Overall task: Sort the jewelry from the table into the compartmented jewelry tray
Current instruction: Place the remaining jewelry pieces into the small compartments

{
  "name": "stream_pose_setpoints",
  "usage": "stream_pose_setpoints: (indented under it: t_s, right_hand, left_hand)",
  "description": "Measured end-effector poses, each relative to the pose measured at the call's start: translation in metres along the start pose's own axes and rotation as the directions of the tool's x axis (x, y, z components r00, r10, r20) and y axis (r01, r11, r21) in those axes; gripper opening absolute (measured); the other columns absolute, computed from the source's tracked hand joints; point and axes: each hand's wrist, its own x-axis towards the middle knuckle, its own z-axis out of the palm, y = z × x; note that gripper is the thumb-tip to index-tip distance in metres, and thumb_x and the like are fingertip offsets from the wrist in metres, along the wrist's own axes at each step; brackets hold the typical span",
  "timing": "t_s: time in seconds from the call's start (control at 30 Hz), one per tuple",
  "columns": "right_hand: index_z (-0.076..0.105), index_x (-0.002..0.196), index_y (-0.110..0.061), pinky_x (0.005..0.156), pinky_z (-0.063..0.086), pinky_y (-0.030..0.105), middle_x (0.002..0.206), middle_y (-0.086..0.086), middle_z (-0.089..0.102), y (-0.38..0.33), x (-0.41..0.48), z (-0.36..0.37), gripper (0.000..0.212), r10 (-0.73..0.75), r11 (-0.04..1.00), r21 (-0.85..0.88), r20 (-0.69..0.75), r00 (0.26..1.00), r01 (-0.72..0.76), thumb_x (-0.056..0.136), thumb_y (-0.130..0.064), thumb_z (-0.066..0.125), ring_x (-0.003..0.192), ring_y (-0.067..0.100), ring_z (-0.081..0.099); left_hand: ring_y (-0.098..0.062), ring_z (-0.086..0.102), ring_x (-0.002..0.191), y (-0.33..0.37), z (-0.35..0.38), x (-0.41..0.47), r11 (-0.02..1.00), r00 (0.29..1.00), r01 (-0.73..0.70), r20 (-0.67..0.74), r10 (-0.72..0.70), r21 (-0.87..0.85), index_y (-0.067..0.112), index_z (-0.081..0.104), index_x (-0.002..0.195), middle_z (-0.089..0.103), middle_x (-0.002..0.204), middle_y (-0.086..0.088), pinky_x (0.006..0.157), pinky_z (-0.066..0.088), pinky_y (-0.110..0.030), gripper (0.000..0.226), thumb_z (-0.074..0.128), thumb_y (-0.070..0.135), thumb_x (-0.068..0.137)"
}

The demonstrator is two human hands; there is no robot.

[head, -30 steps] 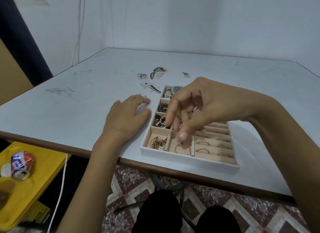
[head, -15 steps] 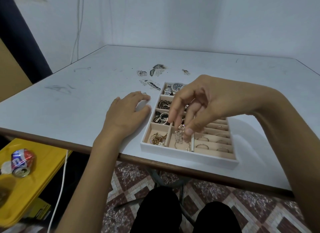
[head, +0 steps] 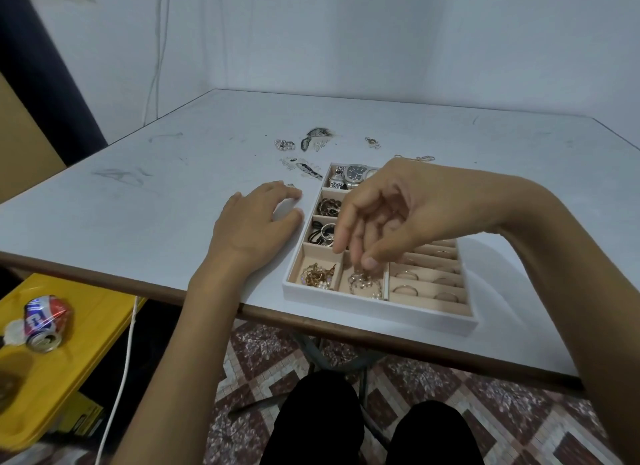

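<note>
A white compartmented jewelry tray [head: 377, 308] with beige lining sits at the table's near edge. It holds a watch [head: 353, 174], dark bracelets, gold pieces [head: 316, 274], rings in slots [head: 407, 289] and a silvery chain piece [head: 363, 282] in the front middle compartment. My right hand [head: 391, 215] hovers over that compartment, thumb and fingertips pinched right above the chain piece, touching its top. My left hand [head: 256, 225] rests flat on the table beside the tray's left wall. Loose jewelry [head: 313, 139] lies on the table beyond the tray.
More loose pieces lie near the tray's far left corner [head: 304, 168] and at its far right [head: 417, 158]. A yellow tray [head: 86, 326] with a crushed can [head: 45, 322] sits low on the left. A white cable [head: 121, 378] hangs below the table.
My right hand has lowered the silvery chain piece into the front middle compartment, fingertips now close to the tray floor. My left hand has stayed beside the tray.
</note>
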Motion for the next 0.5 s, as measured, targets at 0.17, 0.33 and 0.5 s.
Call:
stream_pose_setpoints:
  t_s: [0.17,0.33,0.5]
  right_hand:
    - [0.068,0.105,0.000,0.077,0.060,0.033,0.092,0.012,0.074,-0.0001,0.0009,0.0019,0.028,-0.023,1.000,-0.012,0.016,1.000,0.024,0.080,0.011,0.069,0.086,0.029,0.072]
    - [0.068,0.106,-0.002,0.075,0.059,0.028,0.093,0.011,0.075,0.0004,0.0026,0.0049,0.029,-0.022,1.000,-0.014,0.060,0.998,0.022,0.080,0.010,0.069,0.085,0.027,0.072]
    - [0.068,0.107,-0.003,0.073,0.057,0.023,0.091,0.011,0.075,0.0011,0.0042,0.0063,0.028,-0.018,1.000,-0.015,0.097,0.995,0.020,0.080,0.005,0.071,0.083,0.023,0.073]
  left_hand:
    - [-0.011,0.033,0.137,-0.0013,0.0011,0.0004,1.000,1.000,-0.006,0.000,0.006,-0.007,0.033,0.053,0.130,0.038,0.149,0.009,0.117,0.016,-0.042,0.034,0.046,0.034,0.096]
    - [-0.010,0.034,0.137,-0.0024,0.0016,0.0008,1.000,1.000,-0.012,-0.006,0.012,-0.006,0.032,0.054,0.130,0.040,0.148,0.009,0.116,0.019,-0.044,0.035,0.046,0.033,0.096]
    - [-0.011,0.034,0.137,-0.0025,0.0017,0.0016,1.000,1.000,-0.014,-0.005,0.014,0.000,0.032,0.053,0.130,0.039,0.148,0.009,0.116,0.018,-0.044,0.035,0.046,0.033,0.096]
